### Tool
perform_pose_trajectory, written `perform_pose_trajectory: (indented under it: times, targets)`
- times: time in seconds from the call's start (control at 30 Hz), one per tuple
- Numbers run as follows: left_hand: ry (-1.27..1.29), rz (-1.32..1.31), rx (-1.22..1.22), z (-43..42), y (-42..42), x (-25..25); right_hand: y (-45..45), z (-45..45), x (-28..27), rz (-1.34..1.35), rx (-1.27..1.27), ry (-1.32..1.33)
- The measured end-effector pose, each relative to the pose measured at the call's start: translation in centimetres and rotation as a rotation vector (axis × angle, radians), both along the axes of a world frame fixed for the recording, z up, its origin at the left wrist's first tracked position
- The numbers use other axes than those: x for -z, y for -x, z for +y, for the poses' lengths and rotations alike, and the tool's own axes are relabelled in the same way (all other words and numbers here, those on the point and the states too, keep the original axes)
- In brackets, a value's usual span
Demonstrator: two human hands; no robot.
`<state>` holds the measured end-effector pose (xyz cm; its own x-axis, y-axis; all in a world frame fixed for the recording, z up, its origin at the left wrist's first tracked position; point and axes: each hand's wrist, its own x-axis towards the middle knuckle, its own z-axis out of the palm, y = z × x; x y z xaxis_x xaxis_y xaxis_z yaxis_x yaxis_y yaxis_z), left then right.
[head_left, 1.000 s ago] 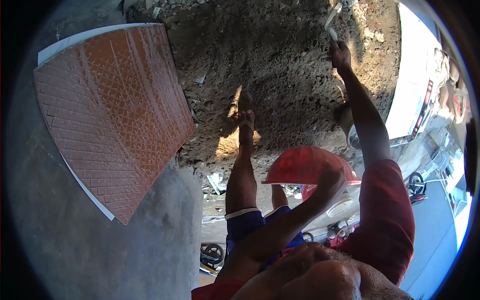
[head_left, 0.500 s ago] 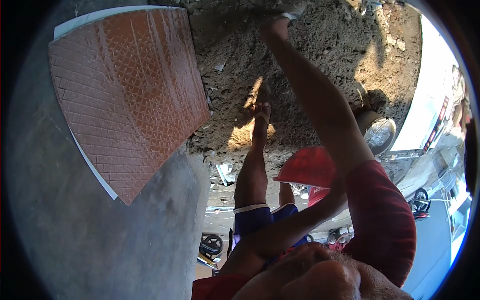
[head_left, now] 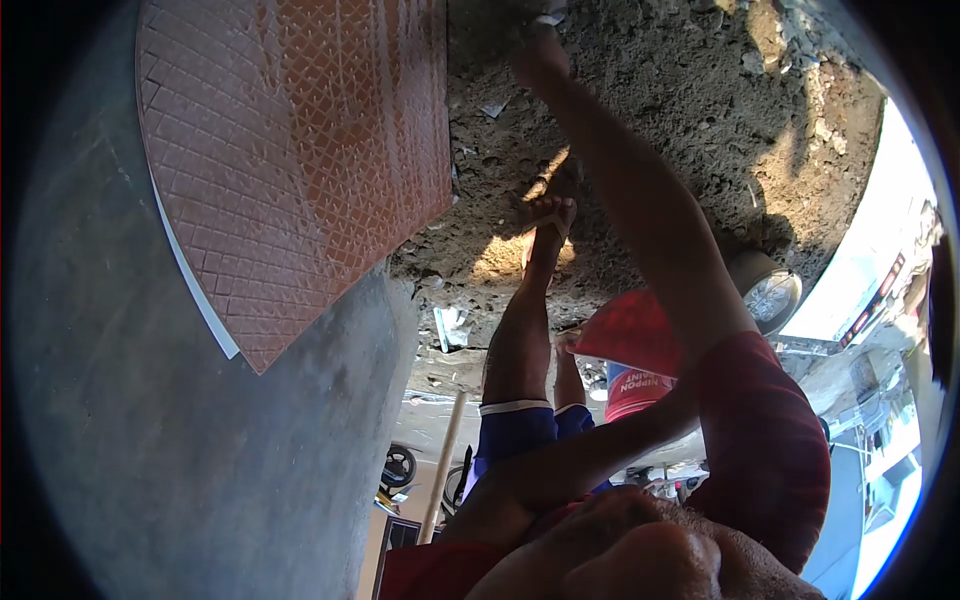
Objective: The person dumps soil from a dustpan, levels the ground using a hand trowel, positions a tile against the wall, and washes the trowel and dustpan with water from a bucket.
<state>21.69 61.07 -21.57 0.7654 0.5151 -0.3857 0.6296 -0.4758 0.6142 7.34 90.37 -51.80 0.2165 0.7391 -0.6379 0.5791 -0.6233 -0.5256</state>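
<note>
My right hand (head_left: 543,65) is low over rough, dark ground (head_left: 640,90) at the top of the view. Its fingers look closed, but shadow and blur hide what they hold. A small pale piece (head_left: 551,17) shows just past it. My left forearm (head_left: 610,440) crosses under my right arm to the rim of a red bowl (head_left: 635,330). My left hand itself is hidden behind my right arm, and the bowl appears held there. Left of the hands lies a brown patterned tile (head_left: 330,170), a white edge showing beneath it.
Smooth grey concrete (head_left: 250,470) borders the rough ground on the left. Behind the bowl is a red paint bucket (head_left: 640,390); another round bucket (head_left: 770,290) stands to the right. My sandalled foot (head_left: 545,215) is on the ground. A pole (head_left: 445,465) and wheel (head_left: 398,466) show further back.
The view has shifted, so the tile and my foot appear further right. The pole and more of the paint bucket have come into sight. My right hand stays low by the ground.
</note>
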Motion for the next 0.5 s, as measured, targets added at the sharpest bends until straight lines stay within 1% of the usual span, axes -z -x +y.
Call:
perform_pose_trajectory:
  times: [0.13,0.2,0.23,0.3,0.33,0.37,0.43,0.47,0.5]
  targets:
    - [0.001,0.003,-0.03,0.7,0.7,0.0,2.9,2.0,-2.4,0.005,-0.1,0.101]
    - [0.002,0.006,-0.049,1.0,0.9,-0.1,0.4,0.6,-4.4,0.027,-0.11,-0.258]
    - [0.006,0.0,-0.055,1.2,1.4,0.0,-1.2,-1.1,-3.7,-0.064,-0.304,-0.529]
    - [0.007,0.003,-0.067,1.6,1.8,0.1,-4.8,-5.0,-2.4,-0.117,-0.631,-0.587]
    - [0.007,-0.001,-0.078,1.8,2.0,0.1,-6.5,-6.3,-2.3,-0.077,-0.761,-0.369]
    - [0.01,0.001,-0.083,1.9,2.3,0.2,-8.5,-6.8,-1.6,-0.071,-0.767,-0.37]
    - [0.013,0.0,-0.094,2.1,2.4,0.3,-11.7,-7.2,-0.1,-0.084,-1.347,-0.486]
    - [0.014,-0.001,-0.094,2.1,2.4,0.3,-12.4,-6.2,0.2,-0.08,-1.347,-0.486]
    - [0.012,-0.004,-0.091,2.0,2.4,0.3,-13.1,-4.1,0.6,-0.174,-1.267,-0.466]
